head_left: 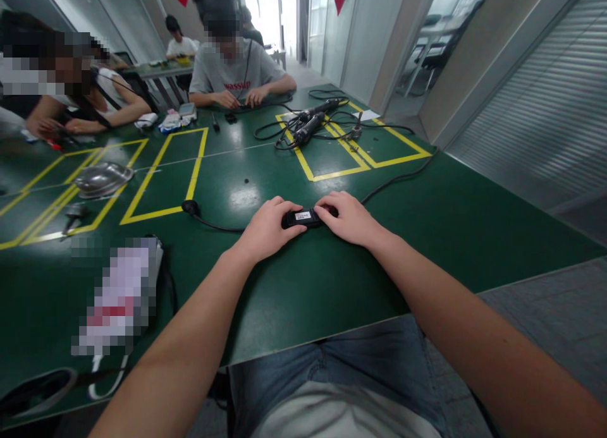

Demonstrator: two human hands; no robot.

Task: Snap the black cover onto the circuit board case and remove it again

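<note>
Jeans (332,362) and a pale shirt hem sit at the bottom of my view, and both bare forearms run up from them onto the green tabletop (294,292). At the end of those arms, the fingers (286,212) of my left hand (266,229) curl closed over the left end of a small black adapter (303,218). My right hand (349,220) covers its right end, fingers bent down onto it. Both hands hold it, and only its middle, with a white label, shows between them. It lies flat on the tabletop, near the front edge and about midway along it.

A black cable (213,225) leaves from under my left hand and runs left to a round plug (190,206) beside a yellow tape rectangle (164,172). A second cable (398,177) runs from my right hand toward the right edge.

Further out, near the far edge, two black handheld tools (310,123) lie among tangled cords on another yellow outline. A shiny metal dish (102,179) rests near the left edge, and a blurred-out object (118,292) lies toward the front-left corner. A person in a grey shirt (237,71) sits at the far edge with both hands on the tabletop, and another leans in at the far-left corner.
</note>
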